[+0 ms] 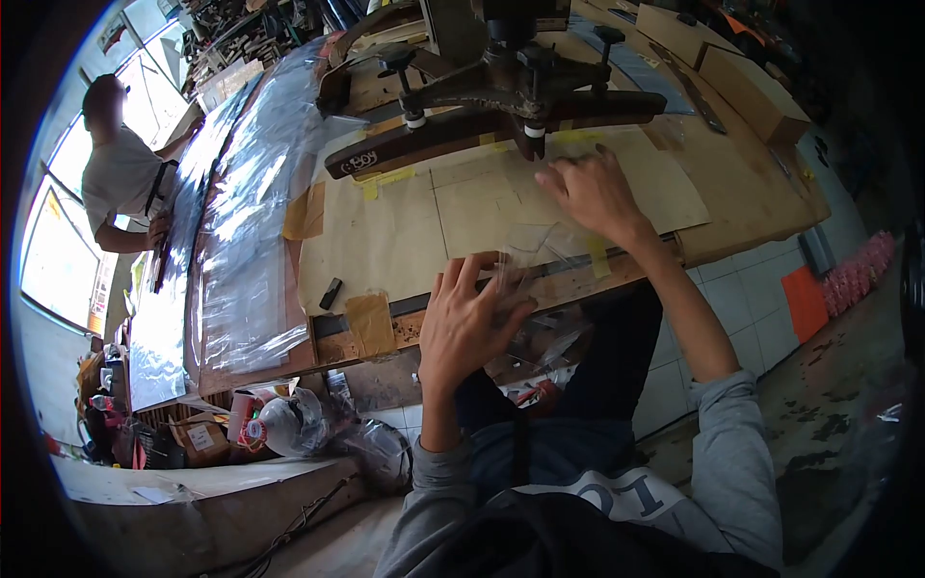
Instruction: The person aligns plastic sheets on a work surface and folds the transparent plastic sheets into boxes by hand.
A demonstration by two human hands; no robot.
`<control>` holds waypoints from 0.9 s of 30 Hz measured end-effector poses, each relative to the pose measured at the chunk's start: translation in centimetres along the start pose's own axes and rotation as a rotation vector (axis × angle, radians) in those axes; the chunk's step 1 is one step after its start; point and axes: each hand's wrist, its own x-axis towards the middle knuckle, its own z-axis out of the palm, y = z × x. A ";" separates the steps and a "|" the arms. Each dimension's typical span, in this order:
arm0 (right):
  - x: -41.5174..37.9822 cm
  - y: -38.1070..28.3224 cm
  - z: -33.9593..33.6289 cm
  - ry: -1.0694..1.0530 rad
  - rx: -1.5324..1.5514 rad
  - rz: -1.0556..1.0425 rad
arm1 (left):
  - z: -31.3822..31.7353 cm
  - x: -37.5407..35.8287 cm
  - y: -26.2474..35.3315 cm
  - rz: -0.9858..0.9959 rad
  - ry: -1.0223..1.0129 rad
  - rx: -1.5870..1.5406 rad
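Observation:
My left hand [467, 318] is at the bench's near edge, its bent fingers and thumb around the edge of a small clear plastic piece [540, 243]. Part of that plastic lies over the pale sheet [376, 236]. Above the sheet, my right hand [593, 195] hovers with loosely bent, parted fingers and nothing visible in them. It is just below a dark machine head [530, 91] with a long bar [385, 152] and several knobs. A small black block [330, 293] rests on the sheet's left corner. Brown tape [371, 325] wraps the front edge.
Shiny plastic sheeting [251, 193] covers the bench's left side. A co-worker [125, 173] stands at that side with a hand on the edge. Cardboard boxes [752, 91] sit at the back right. Under the bench are a clear bottle [294, 424] and clutter.

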 end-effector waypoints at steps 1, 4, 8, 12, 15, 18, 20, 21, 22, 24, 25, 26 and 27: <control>-0.7 -0.1 -0.2 -0.027 0.040 -0.011 | 0.0 0.0 0.1 -0.006 0.001 0.001; -2.4 1.2 4.4 0.334 -0.014 -0.140 | 0.1 0.1 0.2 -0.011 -0.008 0.010; -3.3 0.1 3.4 0.296 0.019 -0.094 | 0.2 -0.1 0.2 -0.005 -0.007 0.054; -4.2 -1.1 1.2 0.064 0.063 0.021 | 0.1 -0.1 0.3 -0.001 -0.006 0.068; -5.2 -1.8 1.0 0.069 0.052 0.040 | 0.1 0.0 0.4 -0.003 -0.018 0.075; -6.3 -2.1 2.6 0.194 0.042 0.021 | 0.3 -0.1 0.3 -0.002 -0.016 0.075; -6.5 -2.1 3.1 0.235 0.043 0.015 | 0.1 -0.1 0.4 0.011 0.004 0.077; -6.5 -2.1 3.1 0.227 0.051 0.020 | 0.2 -0.1 0.3 0.009 0.000 0.080; -6.4 -2.2 3.1 0.220 0.059 0.026 | 0.2 -0.2 0.3 0.008 -0.003 0.083; -6.4 -2.3 3.2 0.224 0.072 0.035 | 0.3 -0.2 0.3 0.003 0.004 0.071; -6.3 -2.4 3.3 0.227 0.079 0.040 | 0.2 -0.2 0.3 -0.001 0.014 0.056; -6.3 -2.6 3.4 0.227 0.078 0.045 | 0.2 -0.2 0.4 -0.005 0.025 0.041; -6.2 -2.8 3.3 0.227 0.078 0.050 | 0.3 -0.3 0.4 -0.016 0.027 0.036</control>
